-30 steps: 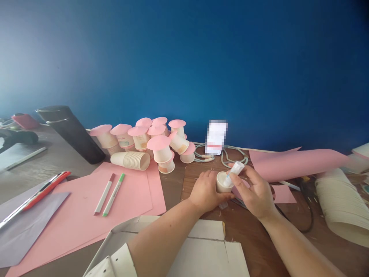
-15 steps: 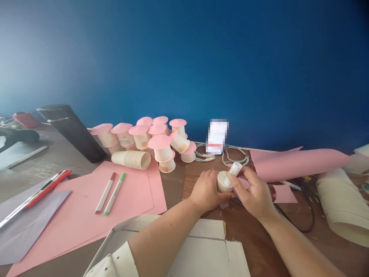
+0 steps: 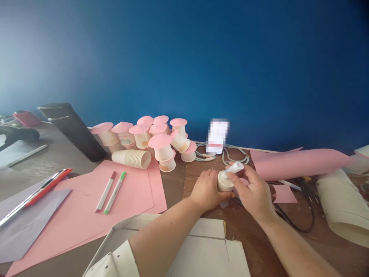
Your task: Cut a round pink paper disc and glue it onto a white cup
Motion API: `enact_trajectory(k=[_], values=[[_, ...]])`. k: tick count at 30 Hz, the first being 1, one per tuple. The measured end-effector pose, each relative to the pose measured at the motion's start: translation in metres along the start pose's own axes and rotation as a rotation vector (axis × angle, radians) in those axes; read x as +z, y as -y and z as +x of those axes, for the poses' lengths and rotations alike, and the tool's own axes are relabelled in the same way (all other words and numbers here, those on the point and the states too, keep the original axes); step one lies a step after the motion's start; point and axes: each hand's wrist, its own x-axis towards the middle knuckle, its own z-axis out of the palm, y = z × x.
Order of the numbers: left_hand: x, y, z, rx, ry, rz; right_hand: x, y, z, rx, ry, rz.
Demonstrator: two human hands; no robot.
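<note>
My left hand is wrapped around a small upturned paper cup resting on the brown table. My right hand pinches a white glue stick, its tip pressed against the cup's top rim. Both hands meet at the cup, fingers closed. A small clear cap lies just below the cup between my hands.
Several paper cups with pink paper discs cluster at the back, beside a lying stack of cups. Two markers rest on pink paper. A black flask, a red utility knife, a cardboard box, rolled pink paper and cables surround me.
My right hand has tilted the glue stick flatter and slid its tip across the cup's rim. My left hand keeps holding the cup in place.
</note>
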Motion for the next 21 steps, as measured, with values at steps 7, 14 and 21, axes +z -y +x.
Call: enact_trajectory(k=[7,14,21], values=[[0.0007,0.0016,0.0001,0.018,-0.001,-0.015,-0.0015,0.0072,-0.001,-0.059,0.072,-0.003],[0.0006,0.0016,-0.0004,0.013,-0.008,0.003,-0.0066,0.0046,0.0008,-0.052,0.113,-0.035],[-0.0006,-0.0027,0.0001,-0.015,-0.007,0.011,-0.0094,0.009,0.0059,0.248,0.072,0.328]])
